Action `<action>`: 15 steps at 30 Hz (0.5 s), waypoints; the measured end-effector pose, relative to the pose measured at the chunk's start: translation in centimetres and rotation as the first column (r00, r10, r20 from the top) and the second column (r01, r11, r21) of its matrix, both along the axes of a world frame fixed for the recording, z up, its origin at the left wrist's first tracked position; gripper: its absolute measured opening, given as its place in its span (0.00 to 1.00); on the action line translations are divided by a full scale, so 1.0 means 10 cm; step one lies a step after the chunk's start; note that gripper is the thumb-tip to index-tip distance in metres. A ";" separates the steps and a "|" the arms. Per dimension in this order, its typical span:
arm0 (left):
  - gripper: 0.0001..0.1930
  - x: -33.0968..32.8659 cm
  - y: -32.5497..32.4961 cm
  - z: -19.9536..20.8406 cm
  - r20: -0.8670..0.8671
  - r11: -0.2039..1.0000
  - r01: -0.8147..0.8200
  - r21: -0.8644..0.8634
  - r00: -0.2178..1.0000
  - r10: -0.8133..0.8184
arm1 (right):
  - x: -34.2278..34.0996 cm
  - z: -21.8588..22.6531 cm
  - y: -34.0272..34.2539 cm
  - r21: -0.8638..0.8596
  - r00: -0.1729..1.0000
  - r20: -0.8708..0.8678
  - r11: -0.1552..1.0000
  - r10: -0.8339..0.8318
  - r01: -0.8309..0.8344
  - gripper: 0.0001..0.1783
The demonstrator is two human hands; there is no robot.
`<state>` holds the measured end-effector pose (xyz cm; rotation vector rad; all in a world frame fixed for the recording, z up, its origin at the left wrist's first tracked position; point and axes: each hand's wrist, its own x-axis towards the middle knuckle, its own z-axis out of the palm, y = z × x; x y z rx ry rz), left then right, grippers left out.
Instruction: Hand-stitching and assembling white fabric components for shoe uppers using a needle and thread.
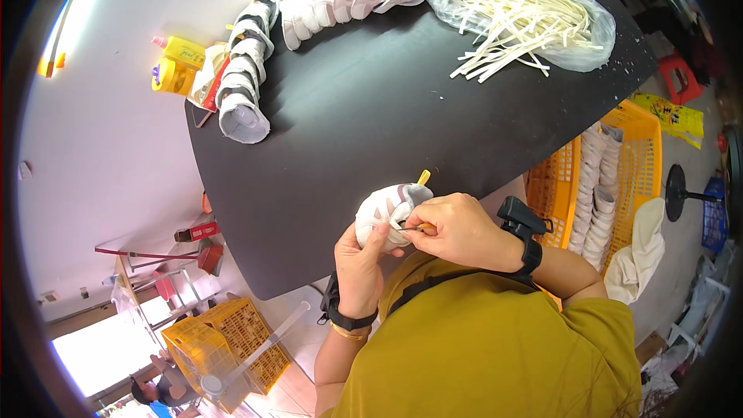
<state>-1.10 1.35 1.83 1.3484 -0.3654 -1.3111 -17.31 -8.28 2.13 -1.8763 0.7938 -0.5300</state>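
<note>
A white and pink shoe upper (pixel 377 208) with a grey lining and a yellow pull tab (pixel 424 177) is at the table's near edge. My left hand (pixel 358 269) grips it from the left side, thumb pressed on its front. In my right hand (pixel 455 224), pinched between thumb and fingers, is a small thin metal tool (pixel 425 227) with an orange handle. Its tip touches the shoe upper near the lacing; exactly where it enters is hidden by my fingers.
On the dark table (pixel 333 124) lie rows of nested shoe uppers (pixel 340 1) and a plastic bag (pixel 592 35) of cream laces (pixel 522 15). Yellow bottles (pixel 174 76) stand at the far left. Orange crates (pixel 638 139) are at right; another person (pixel 172 383) is at lower left.
</note>
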 end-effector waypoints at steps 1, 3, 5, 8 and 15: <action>0.11 0.00 0.00 0.00 -0.025 1.000 0.004 0.008 1.000 -0.003 | 0.00 0.00 -0.01 0.007 1.000 -0.007 1.000 0.020 -0.020 0.08; 0.11 0.00 0.00 0.01 -0.036 1.000 0.013 0.006 0.999 -0.013 | -0.01 -0.01 -0.03 0.015 0.999 -0.016 0.999 0.038 -0.038 0.09; 0.11 -0.01 0.00 0.01 -0.045 1.000 0.020 0.003 0.999 -0.020 | 0.00 -0.02 -0.03 0.009 1.000 -0.001 1.000 0.026 -0.026 0.08; 0.12 -0.03 -0.01 0.00 -0.021 1.000 0.010 0.000 1.000 -0.010 | 0.01 0.03 -0.04 0.036 0.998 -0.047 0.999 0.034 -0.033 0.08; 0.11 -0.06 -0.03 0.03 -0.039 0.999 -0.018 0.041 0.999 0.020 | 0.03 0.00 -0.02 -0.043 0.998 -0.042 0.998 0.041 -0.042 0.08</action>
